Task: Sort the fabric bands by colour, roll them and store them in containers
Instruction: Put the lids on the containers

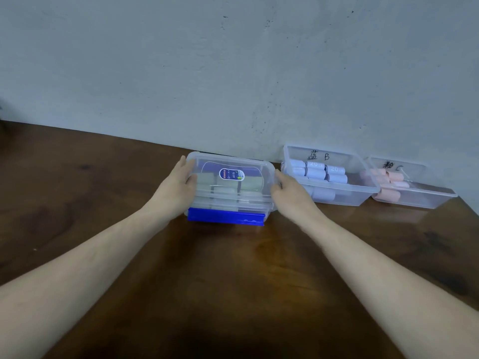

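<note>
- Reaching forward, both bare forearms stretch over the brown table.
- Left hand and right hand clasp opposite ends of the lidded box of greenish rolls.
- Open boxes of blue rolls and pink rolls stand right of it.

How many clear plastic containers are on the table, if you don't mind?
3: the lidded container between both hands, the blue-band container beside it, and the pink-band container farthest right.
</note>
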`<state>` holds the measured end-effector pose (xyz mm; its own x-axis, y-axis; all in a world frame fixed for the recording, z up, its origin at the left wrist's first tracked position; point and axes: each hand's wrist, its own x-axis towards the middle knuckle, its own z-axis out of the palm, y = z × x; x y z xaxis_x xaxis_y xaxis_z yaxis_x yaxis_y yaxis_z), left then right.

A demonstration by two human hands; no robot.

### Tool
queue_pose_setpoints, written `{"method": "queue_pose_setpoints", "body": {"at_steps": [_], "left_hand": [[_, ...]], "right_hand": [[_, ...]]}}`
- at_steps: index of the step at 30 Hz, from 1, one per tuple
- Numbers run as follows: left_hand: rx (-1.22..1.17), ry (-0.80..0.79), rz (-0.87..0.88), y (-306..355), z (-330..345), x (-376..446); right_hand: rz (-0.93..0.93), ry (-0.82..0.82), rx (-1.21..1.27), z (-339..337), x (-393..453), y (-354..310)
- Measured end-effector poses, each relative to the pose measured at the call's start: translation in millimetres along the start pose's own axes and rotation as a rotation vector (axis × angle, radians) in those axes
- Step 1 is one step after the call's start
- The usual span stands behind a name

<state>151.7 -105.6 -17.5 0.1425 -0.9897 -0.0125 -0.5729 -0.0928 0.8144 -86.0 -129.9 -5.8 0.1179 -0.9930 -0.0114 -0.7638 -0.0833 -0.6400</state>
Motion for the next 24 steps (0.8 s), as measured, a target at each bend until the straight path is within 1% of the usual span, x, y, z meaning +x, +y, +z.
{"method": "queue_pose_setpoints", "body": {"at_steps": [5, 9, 12, 15, 17, 20, 21, 24], "left_hand": [[0.131, -0.03, 0.021, 3, -3, 2], [0.195, 0.014, 0.04, 1, -1, 3], [0.285, 0.024, 0.058, 3, -1, 5], [0.328, 0.037, 0.058, 3, -2, 8], [0.384, 0.032, 0.056, 2, -2, 9], [0.492, -0.015, 0.134, -1, -5, 12], [0.511, -0.002, 0.173, -1, -6, 11], [0.567, 0.078, 0.418, 3, -6, 8]], "right_hand": [[-0.001, -0.029, -0.155, 0, 4, 2], [-0.016, 0.018, -0.254, -3, 11, 3], [-0.036, -0.013, -0.301, -4, 15, 1], [-0.138, -0.072, -0.4, -7, 26, -12], [-0.212, -0.13, -0.422, -6, 41, -22], [-0.22, -0.213, -0.449, 3, 67, -30], [-0.207, -0.239, -0.454, 6, 74, -32], [-0.186, -0.234, -0.47, 13, 91, -31]]}}
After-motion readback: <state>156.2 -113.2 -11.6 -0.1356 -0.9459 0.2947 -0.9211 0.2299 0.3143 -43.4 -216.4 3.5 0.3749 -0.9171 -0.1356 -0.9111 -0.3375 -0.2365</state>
